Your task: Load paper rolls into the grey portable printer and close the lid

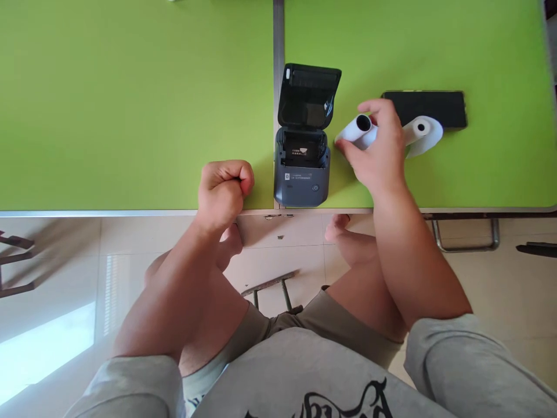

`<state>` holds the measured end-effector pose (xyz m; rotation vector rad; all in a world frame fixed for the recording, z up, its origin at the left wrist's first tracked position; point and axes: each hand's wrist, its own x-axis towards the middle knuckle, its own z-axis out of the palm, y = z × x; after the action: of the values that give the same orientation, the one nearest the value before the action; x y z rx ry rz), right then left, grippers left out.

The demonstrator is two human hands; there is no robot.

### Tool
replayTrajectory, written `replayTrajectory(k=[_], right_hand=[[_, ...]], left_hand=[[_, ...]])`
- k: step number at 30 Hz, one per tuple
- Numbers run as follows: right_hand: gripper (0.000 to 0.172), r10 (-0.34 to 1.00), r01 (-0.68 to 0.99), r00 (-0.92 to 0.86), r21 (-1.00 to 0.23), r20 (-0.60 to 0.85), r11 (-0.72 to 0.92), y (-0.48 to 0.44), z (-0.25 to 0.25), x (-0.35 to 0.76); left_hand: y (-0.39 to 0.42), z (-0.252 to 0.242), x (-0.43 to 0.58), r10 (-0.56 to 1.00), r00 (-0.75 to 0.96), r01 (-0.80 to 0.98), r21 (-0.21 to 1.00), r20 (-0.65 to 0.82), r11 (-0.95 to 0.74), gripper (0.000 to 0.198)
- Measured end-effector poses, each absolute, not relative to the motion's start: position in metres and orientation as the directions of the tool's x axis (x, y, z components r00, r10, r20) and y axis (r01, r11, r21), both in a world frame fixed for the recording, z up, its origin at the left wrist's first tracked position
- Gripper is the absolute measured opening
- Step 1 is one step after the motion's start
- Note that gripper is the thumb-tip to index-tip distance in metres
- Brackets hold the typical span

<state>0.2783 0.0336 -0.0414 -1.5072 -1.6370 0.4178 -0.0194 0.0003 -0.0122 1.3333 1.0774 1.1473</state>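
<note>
In the head view, a dark grey label printer [301,184] stands near the table's front edge with its lid [310,96] tipped up, and its paper bay is visible. My right hand [385,148] curls round a white paper roll [351,134] with a wide dark core, thumb at the near side and fingers at the far side. Just right of that hand is a second, thinner white paper roll [418,130] with a small core and a loose paper end. Left of the printer, my left hand [224,188] rests as a fist at the table edge, with nothing visible in it.
A black smartphone [435,109] lies behind the second roll, partly covered by my right hand. The green table [130,104] has a metal seam [278,35] running beneath the printer's left side. Below the edge are my legs and a stool leg frame [274,284].
</note>
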Motion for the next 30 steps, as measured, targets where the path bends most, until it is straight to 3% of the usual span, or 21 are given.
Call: replayTrajectory(k=[5,7,12,17,26,30], right_hand=[[0.058,0.826,0.555,0.140,-0.734,0.546,0.391,0.029,-0.030,0.270],[0.052,0.806,0.536,0.122,-0.722,0.580,0.438,0.026,-0.022,0.262],[0.026,0.817,0.484,-0.071,-0.697,0.572,0.530,0.020,-0.010,0.236],[0.025,0.825,0.506,-0.131,-0.679,0.549,0.532,0.023,-0.012,0.224],[0.007,0.815,0.532,-0.209,-0.637,0.540,0.559,0.027,-0.016,0.227],[0.012,0.785,0.491,-0.209,-0.632,0.583,0.600,0.030,-0.017,0.228]], left_hand=[[0.011,-0.009,-0.014,0.992,0.078,-0.020,0.995,0.100,-0.099,0.006],[0.017,-0.009,-0.009,0.990,0.031,-0.031,0.990,0.138,-0.137,0.008],[0.029,-0.014,0.002,0.989,-0.010,-0.031,0.988,0.150,-0.150,0.012],[0.038,-0.015,0.003,0.995,-0.007,0.015,0.995,0.098,-0.098,0.015],[0.050,-0.018,-0.003,0.974,0.053,0.287,0.931,0.219,-0.225,0.021],[0.049,-0.017,-0.002,0.968,0.109,0.341,0.907,0.224,-0.249,0.021]])
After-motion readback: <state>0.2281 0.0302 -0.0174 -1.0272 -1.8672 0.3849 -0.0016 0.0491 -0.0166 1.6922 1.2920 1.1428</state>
